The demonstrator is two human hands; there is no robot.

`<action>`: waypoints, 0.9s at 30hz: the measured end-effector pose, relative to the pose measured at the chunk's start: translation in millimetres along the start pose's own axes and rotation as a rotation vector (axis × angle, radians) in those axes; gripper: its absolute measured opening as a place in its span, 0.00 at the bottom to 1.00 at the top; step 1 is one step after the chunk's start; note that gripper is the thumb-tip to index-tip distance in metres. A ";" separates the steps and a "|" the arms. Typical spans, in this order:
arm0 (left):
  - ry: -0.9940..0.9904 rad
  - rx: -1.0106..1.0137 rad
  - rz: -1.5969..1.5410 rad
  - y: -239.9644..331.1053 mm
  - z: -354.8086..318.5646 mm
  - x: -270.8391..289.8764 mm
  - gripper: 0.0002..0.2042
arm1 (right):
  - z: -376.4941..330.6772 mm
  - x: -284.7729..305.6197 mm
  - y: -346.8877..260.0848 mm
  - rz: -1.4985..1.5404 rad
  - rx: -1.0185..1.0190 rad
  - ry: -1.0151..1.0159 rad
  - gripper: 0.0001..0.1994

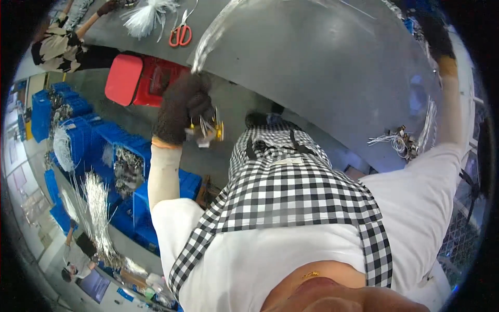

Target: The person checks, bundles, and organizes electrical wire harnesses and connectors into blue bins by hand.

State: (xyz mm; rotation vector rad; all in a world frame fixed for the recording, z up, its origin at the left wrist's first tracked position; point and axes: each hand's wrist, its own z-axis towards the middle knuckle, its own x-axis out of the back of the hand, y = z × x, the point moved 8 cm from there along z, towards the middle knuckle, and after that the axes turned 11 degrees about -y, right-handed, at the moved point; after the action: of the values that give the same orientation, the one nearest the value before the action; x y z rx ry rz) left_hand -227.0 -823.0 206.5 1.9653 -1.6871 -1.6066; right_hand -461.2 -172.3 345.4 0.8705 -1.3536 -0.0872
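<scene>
**Gloved hands stretch a clear plastic sheet over the grey table**

The left hand, in a dark knitted glove, is closed tight around the gathered end of a long clear plastic sheet, which rises from the fist as a twisted strip and spreads to the right across the grey table. Just below that fist hangs a small bunch of white wires with yellow metal ends; whether the fingers grip it too cannot be told. The right hand, also in a dark glove, is raised at the far right edge of the sheet; its fingers are too dark to tell how far they are closed. A tangle of white wires lies on the table near the right forearm. Red-handled scissors lie on the table's far side, beside a bundle of white strands. Blue plastic crates stand on the floor at the left.
</scene>
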 end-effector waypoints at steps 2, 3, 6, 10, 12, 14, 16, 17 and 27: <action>0.091 -0.110 0.046 13.0 12.0 -36.9 0.11 | -26.9 -20.6 -13.1 0.527 -0.263 -0.159 0.19; 0.148 -0.246 0.075 22.5 27.3 -52.5 0.11 | -60.7 -50.0 -33.8 1.038 -0.551 -0.334 0.20; -0.169 -0.423 -0.184 28.1 90.3 -98.1 0.11 | -40.2 29.1 -254.1 2.056 -0.153 -0.331 0.21; -0.167 -0.584 -0.046 26.3 135.6 -160.7 0.12 | -26.3 100.3 -361.5 2.268 0.098 -0.242 0.30; -0.183 -0.555 -0.044 18.7 157.9 -179.3 0.13 | -23.7 103.1 -363.8 2.314 -0.024 -0.127 0.31; -0.073 -0.643 0.171 23.4 170.1 -208.9 0.13 | -25.5 92.5 -347.7 2.346 -0.136 -0.019 0.32; -0.118 -0.641 0.201 24.9 184.6 -232.6 0.13 | -26.6 85.2 -333.0 2.317 -0.144 -0.015 0.27; -0.144 -0.659 0.226 26.1 189.2 -242.3 0.14 | -29.8 81.1 -327.5 2.321 -0.161 -0.009 0.27; -0.094 -0.643 0.271 27.6 236.4 -241.4 0.14 | -27.4 54.2 -335.5 2.580 -0.378 -0.102 0.22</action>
State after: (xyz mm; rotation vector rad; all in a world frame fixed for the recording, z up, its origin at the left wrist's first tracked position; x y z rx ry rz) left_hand -377.8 -526.4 271.2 1.3123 -1.1754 -1.8447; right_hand -282.8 -419.9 193.3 -1.5618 -1.5015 1.4992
